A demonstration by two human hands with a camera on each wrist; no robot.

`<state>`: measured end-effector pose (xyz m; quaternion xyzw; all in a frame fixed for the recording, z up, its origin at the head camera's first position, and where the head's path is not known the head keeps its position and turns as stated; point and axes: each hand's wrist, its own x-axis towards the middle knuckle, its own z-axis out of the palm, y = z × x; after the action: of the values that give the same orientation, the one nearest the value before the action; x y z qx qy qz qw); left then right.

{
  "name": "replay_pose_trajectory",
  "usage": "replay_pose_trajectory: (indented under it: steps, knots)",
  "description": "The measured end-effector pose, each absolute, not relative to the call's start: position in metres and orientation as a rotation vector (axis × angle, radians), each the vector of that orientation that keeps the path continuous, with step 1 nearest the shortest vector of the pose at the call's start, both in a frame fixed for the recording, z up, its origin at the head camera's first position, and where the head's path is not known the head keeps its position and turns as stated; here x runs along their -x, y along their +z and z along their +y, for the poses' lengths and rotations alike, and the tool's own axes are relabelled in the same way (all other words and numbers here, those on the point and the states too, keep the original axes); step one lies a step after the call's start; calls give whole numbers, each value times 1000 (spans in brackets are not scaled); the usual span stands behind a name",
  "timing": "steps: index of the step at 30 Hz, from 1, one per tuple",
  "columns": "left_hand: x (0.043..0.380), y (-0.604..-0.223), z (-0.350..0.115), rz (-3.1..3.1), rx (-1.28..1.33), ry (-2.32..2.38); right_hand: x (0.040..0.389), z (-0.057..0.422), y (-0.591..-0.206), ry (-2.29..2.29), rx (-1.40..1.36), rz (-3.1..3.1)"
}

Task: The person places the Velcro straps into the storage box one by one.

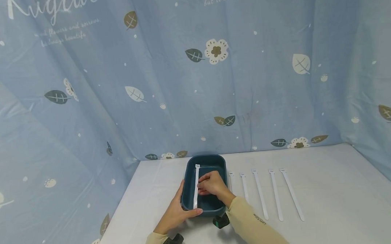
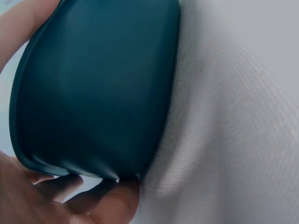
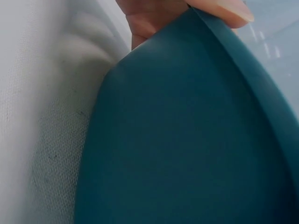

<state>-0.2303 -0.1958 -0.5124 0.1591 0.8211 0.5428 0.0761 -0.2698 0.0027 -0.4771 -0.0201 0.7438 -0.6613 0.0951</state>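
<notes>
White strip (image 1: 196, 191) lies lengthwise within the dark teal tray (image 1: 212, 212), toward its left side, with the wider, slotted end at the far side and the plain end near the close rim. The right grip (image 1: 214, 183) reaches over the right side of the tray from the near right; its fingers are bent, and their tips meet the right edge of the strip about midway along its length. Most of the strip stretches free on both sides of that contact, toward the far end and toward the near end. Whether the fingertips pinch it or only touch it, I cannot tell.

The left grip (image 1: 176, 212) holds the tray at its near left corner, fingers along the outer left side and thumb across the near rim, just beside the strip's plain end. In the left wrist view the tray's smooth outer wall sits between thumb and fingers.

Five more white strips (image 1: 260, 195) lie in a row on the white-covered bench (image 1: 333, 192), to the right of the tray, slotted ends away from the person. The right sleeve (image 1: 255, 223) and hand hide the lower parts of the two nearest the tray.
</notes>
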Motion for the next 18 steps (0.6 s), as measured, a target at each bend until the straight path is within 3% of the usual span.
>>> replay_pose_trajectory:
  steps: [18]
  knots:
    - [230, -513, -196, 2476, -481, 1608, 273, 0, -479, -1955, 34, 2212]
